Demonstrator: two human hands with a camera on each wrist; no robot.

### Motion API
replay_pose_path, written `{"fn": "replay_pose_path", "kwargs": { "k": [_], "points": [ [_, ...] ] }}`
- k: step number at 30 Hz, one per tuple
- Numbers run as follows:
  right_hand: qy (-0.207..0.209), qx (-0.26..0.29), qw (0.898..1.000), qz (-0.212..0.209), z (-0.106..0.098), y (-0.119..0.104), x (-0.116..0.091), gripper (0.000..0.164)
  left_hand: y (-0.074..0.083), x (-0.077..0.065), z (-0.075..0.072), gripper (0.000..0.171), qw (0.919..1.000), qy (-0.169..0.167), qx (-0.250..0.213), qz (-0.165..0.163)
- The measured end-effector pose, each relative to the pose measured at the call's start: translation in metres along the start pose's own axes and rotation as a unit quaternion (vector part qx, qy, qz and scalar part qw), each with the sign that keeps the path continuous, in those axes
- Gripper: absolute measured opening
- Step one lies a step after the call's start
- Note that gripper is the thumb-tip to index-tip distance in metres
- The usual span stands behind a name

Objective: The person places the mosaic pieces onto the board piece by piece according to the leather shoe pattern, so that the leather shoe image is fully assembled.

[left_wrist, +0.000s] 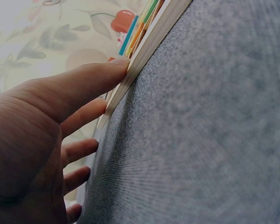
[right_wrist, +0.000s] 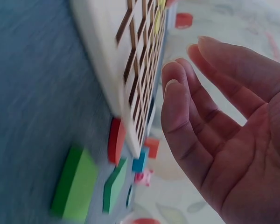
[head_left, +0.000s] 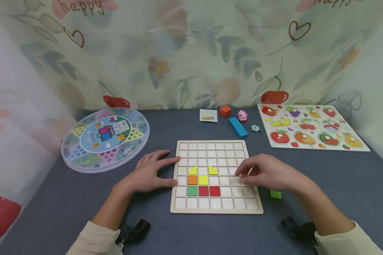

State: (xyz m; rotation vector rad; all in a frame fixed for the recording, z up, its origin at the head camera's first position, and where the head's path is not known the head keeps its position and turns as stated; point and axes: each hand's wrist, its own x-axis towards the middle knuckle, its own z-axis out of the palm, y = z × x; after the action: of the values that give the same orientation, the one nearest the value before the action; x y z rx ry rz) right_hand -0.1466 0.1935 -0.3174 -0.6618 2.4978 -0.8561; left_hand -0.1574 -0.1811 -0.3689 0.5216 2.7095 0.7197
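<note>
A wooden grid board (head_left: 216,211) lies on the dark cloth. In its cells sit two yellow quarter-round tiles, an orange tile (head_left: 192,180), a yellow square tile (head_left: 203,180), a green tile (head_left: 192,191) and two red tiles. My left hand (head_left: 153,171) is spread at the board's left side, its thumb and index finger touching the edge; the left wrist view shows the thumb (left_wrist: 95,79) against the rim. Over the right edge hovers my right hand (head_left: 268,172), fingers loosely bent. Nothing shows between those fingers in the right wrist view.
Beside the board's right edge lie a red piece (right_wrist: 115,142), a light green block (right_wrist: 77,186) and a darker green piece (right_wrist: 114,185). Behind are a pattern card (head_left: 208,115), orange block (head_left: 225,111), blue block (head_left: 238,128), pink pig (head_left: 242,116), chip (head_left: 255,128), fruit puzzle (head_left: 312,127) and round game board (head_left: 137,156).
</note>
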Motion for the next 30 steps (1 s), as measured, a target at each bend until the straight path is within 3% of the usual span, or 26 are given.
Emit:
{"fn": "replay_pose_path", "kwargs": {
  "k": [11, 17, 30],
  "points": [
    [-0.003, 0.005, 0.999, 0.034, -0.009, 0.035, -0.028, 0.022, -0.001, 0.0, 0.002, 0.077, 1.0, 0.0, -0.002, -0.004],
    [-0.028, -0.014, 0.996, 0.078, -0.012, 0.052, -0.039, 0.026, -0.002, -0.002, 0.003, 0.077, 0.9999, -0.001, -0.004, -0.009],
    [-0.027, -0.044, 0.993, 0.102, -0.006, 0.052, -0.039, 0.026, 0.0, -0.001, 0.001, 0.077, 1.0, 0.0, -0.001, -0.007]
  ]
}}
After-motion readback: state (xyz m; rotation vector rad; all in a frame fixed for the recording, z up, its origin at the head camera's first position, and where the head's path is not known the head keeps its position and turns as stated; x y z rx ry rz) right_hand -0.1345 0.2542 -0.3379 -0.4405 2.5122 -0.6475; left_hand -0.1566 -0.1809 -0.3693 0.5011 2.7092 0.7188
